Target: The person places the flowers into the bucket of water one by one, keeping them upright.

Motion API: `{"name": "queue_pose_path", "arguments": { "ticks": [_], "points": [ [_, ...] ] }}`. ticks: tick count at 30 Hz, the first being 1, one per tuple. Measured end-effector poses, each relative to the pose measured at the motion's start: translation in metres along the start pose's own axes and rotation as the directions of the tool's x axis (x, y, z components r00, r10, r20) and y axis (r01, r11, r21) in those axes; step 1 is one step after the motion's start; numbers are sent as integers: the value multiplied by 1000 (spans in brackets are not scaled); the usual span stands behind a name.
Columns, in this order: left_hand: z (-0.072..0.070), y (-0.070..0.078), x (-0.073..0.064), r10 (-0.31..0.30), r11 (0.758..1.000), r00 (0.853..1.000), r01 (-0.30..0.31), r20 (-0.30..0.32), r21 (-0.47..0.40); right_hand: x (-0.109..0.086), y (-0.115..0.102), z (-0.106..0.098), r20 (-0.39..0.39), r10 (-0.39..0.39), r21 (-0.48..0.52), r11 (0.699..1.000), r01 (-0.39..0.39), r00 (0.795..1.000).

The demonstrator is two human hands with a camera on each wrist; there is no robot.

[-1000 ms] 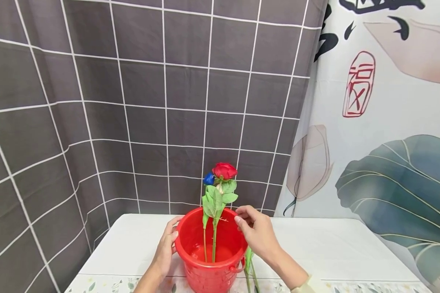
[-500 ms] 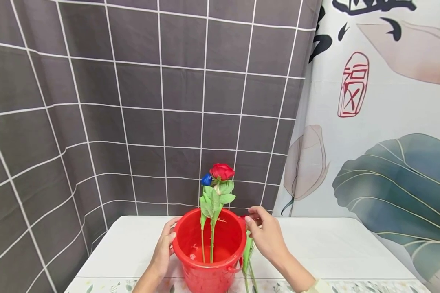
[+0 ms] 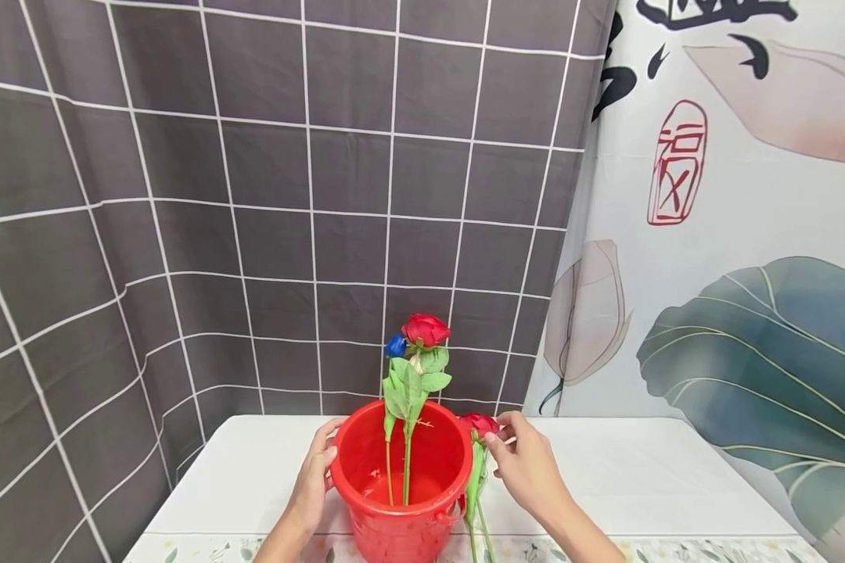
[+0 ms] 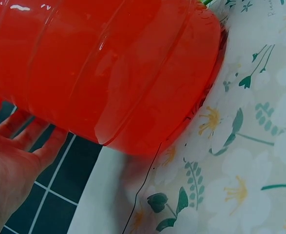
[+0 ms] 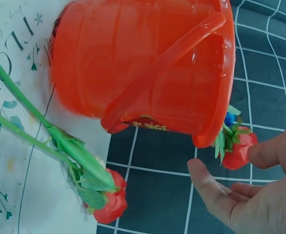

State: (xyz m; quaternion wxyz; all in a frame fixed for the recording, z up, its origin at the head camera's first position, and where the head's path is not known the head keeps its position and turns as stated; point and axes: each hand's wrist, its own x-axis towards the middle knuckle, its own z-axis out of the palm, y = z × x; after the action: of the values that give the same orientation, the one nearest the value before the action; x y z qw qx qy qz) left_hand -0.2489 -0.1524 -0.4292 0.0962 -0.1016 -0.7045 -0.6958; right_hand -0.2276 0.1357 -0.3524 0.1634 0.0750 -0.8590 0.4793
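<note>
A red plastic bucket [image 3: 401, 532] stands upright on the table. Inside it, two artificial stems lean up: a large red rose [image 3: 426, 330] with green leaves and a blue flower [image 3: 396, 346]. My left hand [image 3: 313, 473] rests against the bucket's left side near the rim; in the left wrist view its fingers [image 4: 50, 146] lie spread and relaxed along the wall. To the right of the bucket, another red rose [image 3: 480, 424] lies on the table with long green stems [image 5: 30, 141]. Beside that rose is my right hand [image 3: 531, 465], fingers loosely bent and holding nothing.
The white table [image 3: 641, 469] has a floral-printed front strip [image 4: 230, 185]. The bucket's red handle [image 5: 162, 73] hangs down its right side. Behind rises a dark grid-patterned curtain [image 3: 267, 156], with a white leaf-printed cloth [image 3: 627, 188] at the right.
My right hand has moved right and down, away from the bucket's rim, uncovering the red rose lying beside the bucket. The left hand keeps its place on the bucket. The view has shifted slightly.
</note>
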Motion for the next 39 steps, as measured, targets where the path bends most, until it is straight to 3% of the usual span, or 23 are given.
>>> {"name": "queue_pose_path", "arguments": {
  "ticks": [15, 22, 39],
  "points": [
    [1, 1, -1, -7, 1000, 1000, 6, -10, -9, -11, 10, -5, 92, 65, -75, 995, -59, 994],
    [2, 0, -1, -13, 1000, 1000, 13, -19, -6, -15, 12, -8, 130, 63, -107, 993, -49, 990],
    [2, 0, 0, -9, 1000, 1000, 9, -12, -9, -24, 34, -6, 247, 147, -187, 977, -101, 958]
  ]
}}
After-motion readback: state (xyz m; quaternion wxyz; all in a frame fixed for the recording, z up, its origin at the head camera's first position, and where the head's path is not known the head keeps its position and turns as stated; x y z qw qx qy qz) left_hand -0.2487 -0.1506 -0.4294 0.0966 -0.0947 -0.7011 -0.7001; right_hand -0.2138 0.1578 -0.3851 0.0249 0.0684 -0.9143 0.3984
